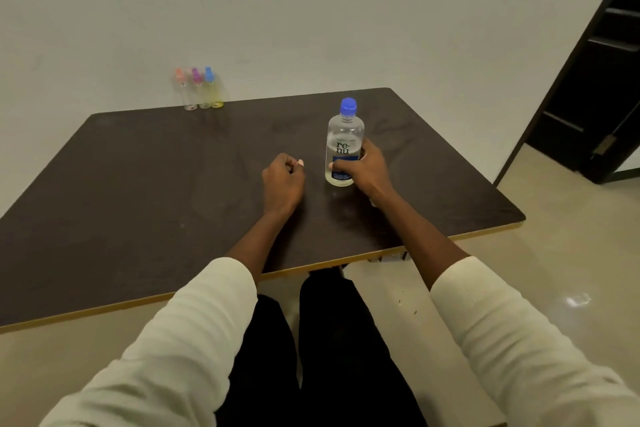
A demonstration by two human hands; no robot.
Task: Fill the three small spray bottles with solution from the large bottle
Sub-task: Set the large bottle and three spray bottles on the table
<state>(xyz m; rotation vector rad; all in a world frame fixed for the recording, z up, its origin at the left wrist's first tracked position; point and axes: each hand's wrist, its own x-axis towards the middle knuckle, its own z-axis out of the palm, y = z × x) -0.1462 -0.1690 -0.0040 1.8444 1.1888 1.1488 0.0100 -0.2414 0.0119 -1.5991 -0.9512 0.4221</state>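
Note:
A large clear bottle [343, 135] with a blue cap and a blue label stands upright on the dark table [138, 184], right of centre. My right hand [363, 170] is wrapped around its lower part. My left hand [282, 180] rests on the table just left of the bottle, fingers curled into a loose fist with nothing in it. Three small clear spray bottles stand close together at the table's far edge: one with an orange top [181, 88], one with a purple top [198, 88] and one with a blue top [213, 88], the last looking yellowish.
A plain white wall rises behind the table. A dark door frame [595, 80] stands at the right. Pale floor tiles [554, 253] surround the table, and my dark trousers show below its near edge.

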